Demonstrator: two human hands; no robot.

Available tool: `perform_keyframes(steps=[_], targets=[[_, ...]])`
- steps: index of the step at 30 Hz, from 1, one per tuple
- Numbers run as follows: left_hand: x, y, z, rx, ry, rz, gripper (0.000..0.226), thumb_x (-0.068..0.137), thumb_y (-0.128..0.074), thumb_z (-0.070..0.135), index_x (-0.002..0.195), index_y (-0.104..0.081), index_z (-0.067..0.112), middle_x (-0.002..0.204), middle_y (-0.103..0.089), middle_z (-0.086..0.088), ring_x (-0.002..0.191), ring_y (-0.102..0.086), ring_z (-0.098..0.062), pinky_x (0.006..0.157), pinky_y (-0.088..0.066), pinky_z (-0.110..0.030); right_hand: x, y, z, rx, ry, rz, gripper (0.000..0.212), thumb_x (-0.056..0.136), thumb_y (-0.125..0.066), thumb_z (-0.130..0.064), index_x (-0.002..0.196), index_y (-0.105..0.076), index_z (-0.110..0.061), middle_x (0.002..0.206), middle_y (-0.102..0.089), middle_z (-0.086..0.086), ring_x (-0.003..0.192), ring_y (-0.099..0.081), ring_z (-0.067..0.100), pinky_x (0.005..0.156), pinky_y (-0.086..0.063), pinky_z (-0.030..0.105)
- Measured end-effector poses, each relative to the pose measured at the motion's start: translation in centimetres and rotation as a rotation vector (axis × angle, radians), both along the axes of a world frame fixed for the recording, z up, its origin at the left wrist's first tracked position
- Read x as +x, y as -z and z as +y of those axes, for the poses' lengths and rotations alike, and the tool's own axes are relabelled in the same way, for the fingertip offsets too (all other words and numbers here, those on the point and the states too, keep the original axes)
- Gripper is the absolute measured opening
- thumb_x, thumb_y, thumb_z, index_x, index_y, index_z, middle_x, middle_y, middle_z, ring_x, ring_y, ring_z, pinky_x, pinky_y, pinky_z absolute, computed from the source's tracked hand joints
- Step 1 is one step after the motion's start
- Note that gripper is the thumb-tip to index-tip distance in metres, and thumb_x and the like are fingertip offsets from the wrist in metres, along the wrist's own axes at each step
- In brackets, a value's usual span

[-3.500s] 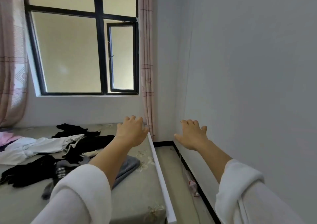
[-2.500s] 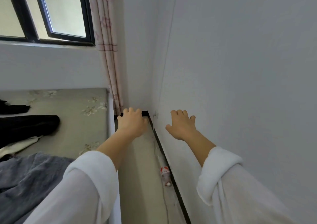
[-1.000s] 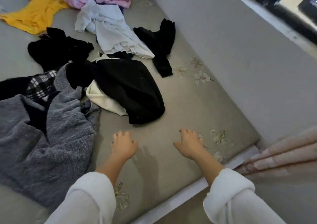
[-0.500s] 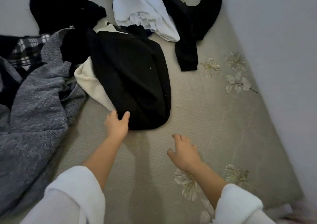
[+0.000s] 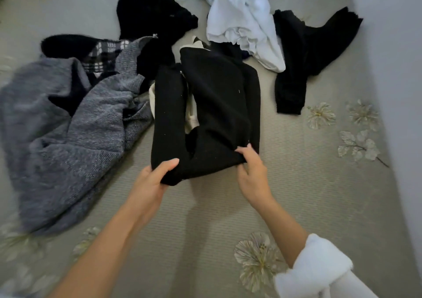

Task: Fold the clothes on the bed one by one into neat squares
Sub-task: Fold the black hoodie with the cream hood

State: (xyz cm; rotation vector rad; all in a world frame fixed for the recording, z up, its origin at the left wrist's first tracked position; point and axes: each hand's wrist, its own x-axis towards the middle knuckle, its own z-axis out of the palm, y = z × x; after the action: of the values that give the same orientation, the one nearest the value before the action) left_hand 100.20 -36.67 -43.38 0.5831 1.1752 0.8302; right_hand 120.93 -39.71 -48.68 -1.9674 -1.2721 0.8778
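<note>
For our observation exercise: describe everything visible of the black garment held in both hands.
The black garment looks like soft matte knit, with cream fabric showing through a gap in its middle. It lies bunched and unfolded on the bed, beside the grey sweater. The left hand and right hand grip its near edge.

wall (image 5: 397, 46) | far right | plain, probably light grey | lower part blurred
</note>
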Motion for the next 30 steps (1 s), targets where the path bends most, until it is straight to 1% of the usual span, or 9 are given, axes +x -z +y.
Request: perform_keyframes(steps=[2,9,12,15,18,21,24,28,30], targets=[[-0.6,-1.6,-0.8,0.034,-0.027,-0.042,0.035,0.068,-0.068,0.005,0.103,-0.067,0.010,0.098,-0.073,-0.003,0.091,-0.067,-0.016,0.079,-0.053,-0.030,1.0,-2.9,-1.1,0.024,-0.087,0.036,0.028,0.091,-0.046,0.000,0.094,-0.055,-0.027,0.079,-0.057,-0.013,0.073,-0.053,-0.002,0.066,-0.039,0.021],[-3.7,-2.8,-8.6,-0.131,0.157,-0.227,0.074,0.041,-0.087,0.010,0.111,-0.066,0.010,0.110,-0.070,-0.013,0.095,-0.069,-0.025,0.070,-0.057,-0.031,3.3,-7.4,-9.6,-0.030,-0.382,-0.298,0.013,0.084,-0.062,-0.013,0.083,-0.054,-0.023,0.074,-0.053,-0.007,0.067,-0.051,0.007,0.057,-0.038,0.023],[-4.3,-0.6,-12.1,-0.342,0.554,0.056,0.042,0.072,-0.073,0.000,0.111,-0.061,0.010,0.109,-0.070,-0.007,0.102,-0.065,-0.022,0.084,-0.050,-0.031,4.7,-5.5,-13.0,-0.433,-0.430,-0.365,0.017,0.080,-0.059,-0.013,0.076,-0.050,-0.026,0.080,-0.058,-0.003,0.077,-0.057,0.019,0.065,-0.042,0.029],[-4.2,1.3,-13.9,-0.395,1.046,0.416,0.026,0.092,-0.060,0.025,0.116,-0.058,0.017,0.112,-0.062,-0.002,0.101,-0.058,-0.014,0.081,-0.041,-0.025,5.4,-3.5,-16.0,-0.747,-0.368,-0.354,0.029,0.080,-0.051,-0.002,0.096,-0.067,-0.021,0.105,-0.067,0.001,0.103,-0.061,0.021,0.084,-0.047,0.028],[-3.2,2.7,-12.9,-0.418,0.683,0.472,0.055,0.092,-0.060,0.027,0.141,-0.036,0.016,0.137,-0.049,-0.005,0.124,-0.049,-0.023,0.091,-0.042,-0.031,4.0,-2.6,-16.9,-0.698,-0.230,-0.256,0.029,0.086,-0.051,-0.002,0.108,-0.067,-0.011,0.107,-0.067,0.002,0.105,-0.061,0.019,0.090,-0.047,0.028],[-2.2,5.5,-9.9,-0.206,0.242,0.577,0.096,0.083,-0.073,0.020,0.152,-0.006,0.020,0.151,-0.031,-0.009,0.138,-0.034,-0.027,0.110,-0.031,-0.038,0.7,-1.8,-15.5,-0.578,-0.190,-0.136,0.028,0.090,-0.052,-0.007,0.113,-0.066,-0.016,0.107,-0.066,-0.004,0.103,-0.060,0.011,0.085,-0.047,0.019],[-1.7,8.7,-7.4,-0.012,0.427,0.822,0.106,0.081,-0.074,0.021,0.150,0.004,0.041,0.141,-0.038,-0.013,0.125,-0.047,-0.029,0.105,-0.038,-0.037,-2.5,-0.1,-13.1,-0.535,-0.209,0.009,0.038,0.094,-0.046,-0.007,0.129,-0.058,-0.018,0.120,-0.062,-0.007,0.110,-0.055,0.004,0.084,-0.036,0.003],[-2.0,10.1,-7.3,0.175,1.043,1.233,0.063,0.094,-0.047,0.014,0.151,-0.020,0.014,0.123,-0.057,-0.016,0.105,-0.060,-0.029,0.088,-0.049,-0.037,-3.8,2.1,-10.8,-0.522,-0.130,0.101,0.064,0.094,-0.046,-0.005,0.152,-0.021,-0.017,0.155,-0.028,0.000,0.143,-0.025,0.016,0.111,-0.019,0.017],[-2.9,9.0,-8.0,0.159,1.320,1.356,0.036,0.095,-0.043,0.019,0.127,-0.050,0.004,0.117,-0.062,-0.013,0.104,-0.061,-0.029,0.082,-0.049,-0.036,-2.9,2.7,-10.2,-0.514,0.001,0.020,0.073,0.094,-0.047,-0.009,0.154,-0.006,-0.018,0.161,-0.006,0.002,0.147,-0.012,0.021,0.117,-0.014,0.028]])
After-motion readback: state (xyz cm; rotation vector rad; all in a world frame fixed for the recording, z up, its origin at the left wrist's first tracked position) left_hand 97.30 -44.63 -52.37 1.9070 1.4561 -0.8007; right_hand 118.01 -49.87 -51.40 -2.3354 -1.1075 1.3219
